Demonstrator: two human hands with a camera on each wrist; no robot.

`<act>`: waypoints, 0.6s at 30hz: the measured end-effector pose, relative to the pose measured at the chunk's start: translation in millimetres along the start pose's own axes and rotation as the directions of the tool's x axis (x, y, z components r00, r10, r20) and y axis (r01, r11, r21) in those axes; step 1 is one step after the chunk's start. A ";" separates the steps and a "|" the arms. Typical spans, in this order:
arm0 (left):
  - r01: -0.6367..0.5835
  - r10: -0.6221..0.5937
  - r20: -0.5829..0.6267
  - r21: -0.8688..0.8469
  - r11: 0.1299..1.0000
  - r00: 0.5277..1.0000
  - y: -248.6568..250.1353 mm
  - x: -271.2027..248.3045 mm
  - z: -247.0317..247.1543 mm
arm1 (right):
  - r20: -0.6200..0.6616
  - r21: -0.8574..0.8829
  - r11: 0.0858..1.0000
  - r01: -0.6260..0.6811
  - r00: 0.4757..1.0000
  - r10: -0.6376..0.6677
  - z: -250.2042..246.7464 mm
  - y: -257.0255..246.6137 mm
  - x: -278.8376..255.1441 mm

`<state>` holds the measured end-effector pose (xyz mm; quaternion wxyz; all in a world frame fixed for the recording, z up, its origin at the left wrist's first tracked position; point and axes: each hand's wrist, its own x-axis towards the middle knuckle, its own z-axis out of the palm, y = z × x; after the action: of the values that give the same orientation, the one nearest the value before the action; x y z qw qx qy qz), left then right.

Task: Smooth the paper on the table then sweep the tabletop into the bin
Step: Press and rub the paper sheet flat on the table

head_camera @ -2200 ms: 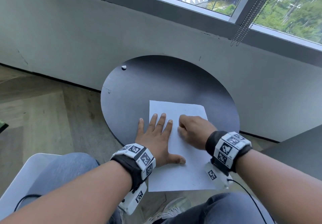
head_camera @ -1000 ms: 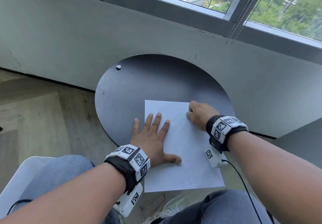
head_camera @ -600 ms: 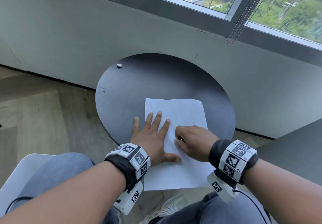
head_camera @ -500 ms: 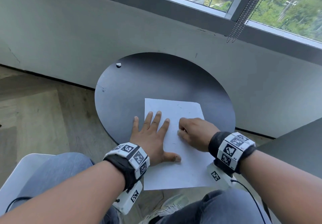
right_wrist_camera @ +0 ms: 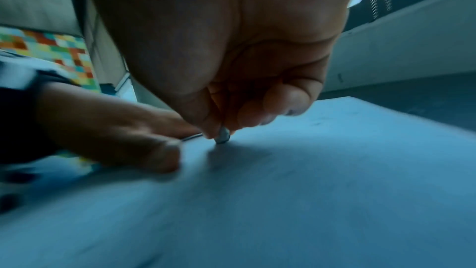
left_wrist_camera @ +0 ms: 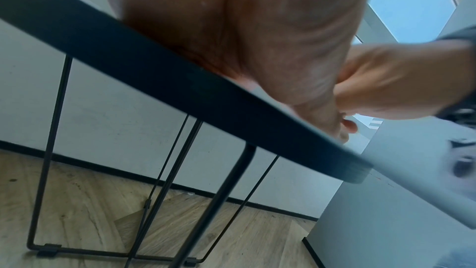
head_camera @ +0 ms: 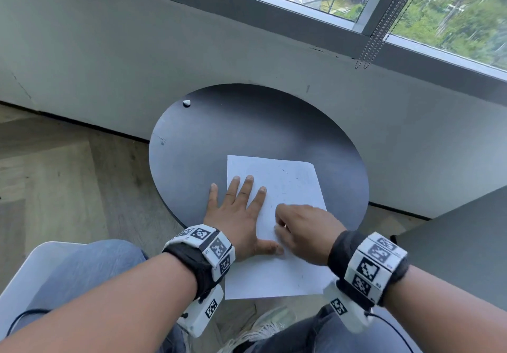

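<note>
A white sheet of paper (head_camera: 288, 182) lies on the round black table (head_camera: 247, 122), its near end hanging over the table's front edge. My left hand (head_camera: 241, 201) lies flat with fingers spread on the sheet's left edge. My right hand (head_camera: 281, 222) has its fingers curled beside the left thumb. In the right wrist view it pinches a small grey nub (right_wrist_camera: 222, 137) and presses it onto the paper (right_wrist_camera: 309, 170). A small white scrap (head_camera: 186, 102) sits at the table's far left rim.
A grey wall under a window stands right behind the table, with a bead chain (head_camera: 375, 37) hanging down. A grey cabinet top (head_camera: 466, 243) is at the right. A white curved edge (head_camera: 16, 284) shows at my left knee. The floor is wood.
My right hand slid from the sheet's far right corner back toward me, ending beside the left thumb. The left hand stayed flat on the paper.
</note>
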<state>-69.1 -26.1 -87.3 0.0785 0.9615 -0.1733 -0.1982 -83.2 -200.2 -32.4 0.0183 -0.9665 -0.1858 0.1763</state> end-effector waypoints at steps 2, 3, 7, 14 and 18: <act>-0.002 0.002 -0.002 0.002 1.000 1.000 -0.3 -0.6 -0.8 | 0.005 -0.004 1.000 0.025 1.000 -0.025 2.5 -3.3 -2.4; -0.002 0.002 -0.001 0.001 1.000 1.000 -0.7 -1.0 -1.0 | -0.004 -0.003 1.000 0.010 1.000 -0.010 1.6 -1.3 0.8; 0.003 -0.003 -0.001 -0.013 1.000 1.000 0.8 -0.3 -1.4 | -0.075 0.031 0.987 -0.156 0.985 0.158 -0.2 29.2 27.3; 0.009 -0.010 -0.007 -0.025 1.000 1.000 0.9 -0.6 -0.4 | -0.108 0.041 0.937 -0.346 0.931 0.348 -15.3 63.8 55.8; 0.004 -0.004 -0.008 -0.020 1.000 1.000 0.2 -0.8 -1.6 | -0.098 0.033 0.984 -0.174 0.979 0.176 -4.1 33.6 26.6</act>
<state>-69.2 -25.9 -85.5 0.0885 0.9618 -0.1689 -0.1964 -46.8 -221.6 -40.8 0.0236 -0.9864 -0.0968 0.1307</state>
